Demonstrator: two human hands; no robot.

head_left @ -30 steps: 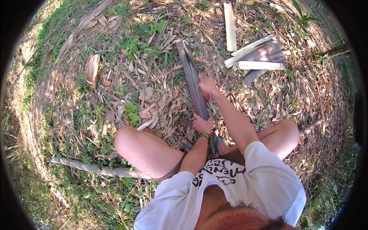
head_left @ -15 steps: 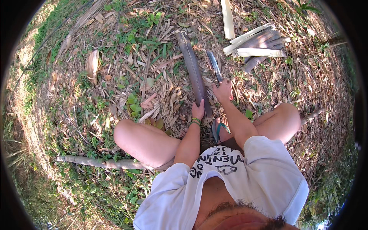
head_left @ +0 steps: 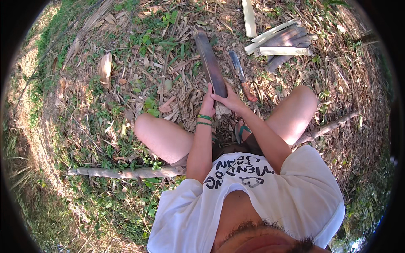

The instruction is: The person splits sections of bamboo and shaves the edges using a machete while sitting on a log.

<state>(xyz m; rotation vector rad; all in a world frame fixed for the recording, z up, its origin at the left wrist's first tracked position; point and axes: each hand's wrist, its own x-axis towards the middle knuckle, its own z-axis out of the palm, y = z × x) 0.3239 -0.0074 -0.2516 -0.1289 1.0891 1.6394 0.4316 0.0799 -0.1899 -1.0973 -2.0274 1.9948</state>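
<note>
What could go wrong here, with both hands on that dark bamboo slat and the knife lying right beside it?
The knife lies bare on the leaf litter just beyond the right hand, so a careless reach might meet its blade. The split bamboo slat probably has sharp edges against the left hand. Feet in sandals sit close below.
</note>
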